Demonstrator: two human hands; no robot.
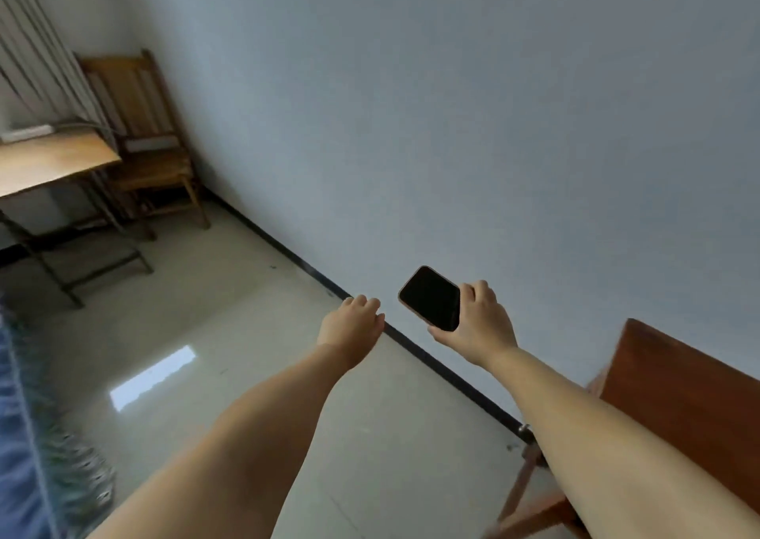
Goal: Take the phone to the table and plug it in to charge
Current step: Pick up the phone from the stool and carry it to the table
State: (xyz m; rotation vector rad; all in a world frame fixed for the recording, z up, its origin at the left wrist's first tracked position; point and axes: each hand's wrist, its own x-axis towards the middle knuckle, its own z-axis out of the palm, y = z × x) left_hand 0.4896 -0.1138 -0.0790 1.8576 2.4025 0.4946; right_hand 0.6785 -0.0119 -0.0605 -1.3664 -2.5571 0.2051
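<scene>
One hand, the right point(479, 324), has its fingers point(473, 292) clamped on the phone point(431, 298), long axis pointing up-left toward the tabletop point(53, 160) well away; left hand point(351, 324) loosely curled, empty.

The black rectangular phone point(429, 298) had a glossy glass face. The pale tiled floor point(230, 333) was polished and mirrored the light. The light-brown wooden desk point(53, 160) far left looked smooth, on dark metal legs. The reddish-brown wooden chair point(678, 378) near right looked matt.
</scene>
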